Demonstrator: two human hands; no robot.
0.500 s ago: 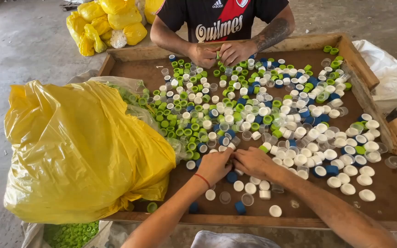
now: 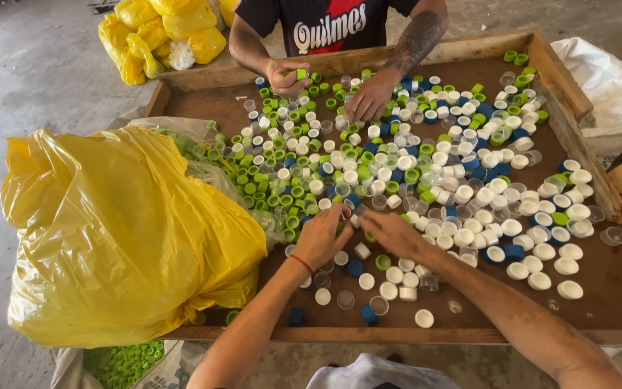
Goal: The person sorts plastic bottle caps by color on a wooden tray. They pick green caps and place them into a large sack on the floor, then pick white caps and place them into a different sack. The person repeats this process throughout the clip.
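Both hands have crept slightly forward into the bottle caps [image 2: 368, 180]. Left hand [image 2: 322, 236] curls over small caps, its grip hidden; right hand [image 2: 396, 234] lies open, fingers pointing left.

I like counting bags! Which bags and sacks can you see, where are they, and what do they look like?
Big yellow bag: left edge of the tray, bulging, crinkly.
Small yellow bags: floor, top left, heaped.
White sack: right of the tray, lumpy.
Clear bag: bottom left, holding green caps.

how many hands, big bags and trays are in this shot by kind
Hands over the caps: 4, own left hand, own right hand, and two of the person opposite
Yellow bags: 2
White bag: 1
Wooden tray: 1
Total: 8
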